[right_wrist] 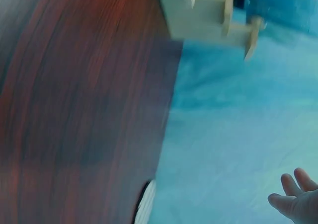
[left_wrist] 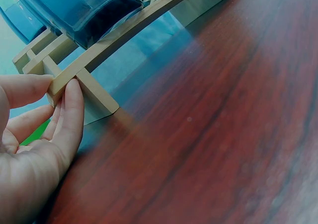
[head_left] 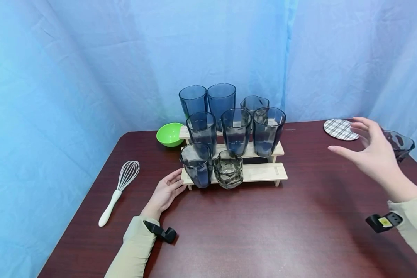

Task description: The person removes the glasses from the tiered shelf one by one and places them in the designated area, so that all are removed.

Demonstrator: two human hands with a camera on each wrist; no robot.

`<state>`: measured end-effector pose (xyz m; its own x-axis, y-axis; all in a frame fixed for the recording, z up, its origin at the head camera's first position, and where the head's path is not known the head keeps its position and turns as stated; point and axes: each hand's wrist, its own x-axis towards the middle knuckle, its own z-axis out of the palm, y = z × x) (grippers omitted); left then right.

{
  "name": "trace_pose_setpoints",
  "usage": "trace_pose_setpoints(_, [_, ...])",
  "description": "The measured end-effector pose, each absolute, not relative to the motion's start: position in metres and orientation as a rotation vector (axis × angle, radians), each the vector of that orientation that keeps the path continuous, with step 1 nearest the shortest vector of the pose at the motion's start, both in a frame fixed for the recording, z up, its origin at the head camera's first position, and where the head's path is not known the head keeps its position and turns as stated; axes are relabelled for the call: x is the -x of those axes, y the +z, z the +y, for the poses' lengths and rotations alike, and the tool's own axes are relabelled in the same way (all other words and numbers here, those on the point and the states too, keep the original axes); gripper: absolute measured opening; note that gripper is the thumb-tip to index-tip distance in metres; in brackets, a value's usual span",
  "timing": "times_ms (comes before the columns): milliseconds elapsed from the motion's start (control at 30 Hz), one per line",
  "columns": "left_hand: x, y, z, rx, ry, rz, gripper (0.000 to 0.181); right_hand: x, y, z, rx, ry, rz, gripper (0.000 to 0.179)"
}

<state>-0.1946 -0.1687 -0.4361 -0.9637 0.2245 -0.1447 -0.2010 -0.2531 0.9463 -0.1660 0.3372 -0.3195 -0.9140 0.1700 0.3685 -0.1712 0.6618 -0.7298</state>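
Note:
A three-tier wooden stand [head_left: 260, 172] carries several tall blue glasses [head_left: 235, 131] and two short grey wavy glasses, one on the front step [head_left: 228, 170] and one on the top step [head_left: 255, 110]. At the front step's left end, my left hand [head_left: 166, 192] pinches the board between thumb and fingers, as the left wrist view shows close up [left_wrist: 44, 149]. My right hand [head_left: 377, 148] is raised over the right side of the table, thumb and fingers spread apart with nothing between them. Behind it, partly hidden, is a dark glass bowl [head_left: 401, 143].
Near the back right edge lies a round plaid coaster [head_left: 338, 128]. A green bowl [head_left: 170, 134] stands at the stand's back left. On the left of the dark red table [head_left: 250, 231] lies a white whisk [head_left: 119, 191]. Blue curtains [head_left: 194, 46] hang around the back and sides.

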Motion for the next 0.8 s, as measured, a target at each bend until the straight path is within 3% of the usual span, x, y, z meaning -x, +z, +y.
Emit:
trace_pose_setpoints(567, [0.196, -0.437, -0.169, -0.028, 2.308, 1.709, 0.056, 0.150, -0.314, 0.242, -0.519, 1.290, -2.358, 0.085])
trace_pose_setpoints(800, [0.195, -0.436, -0.169, -0.026, 2.305, 1.702, 0.056, 0.152, -0.317, 0.212, -0.608, 1.277, -2.476, 0.087])
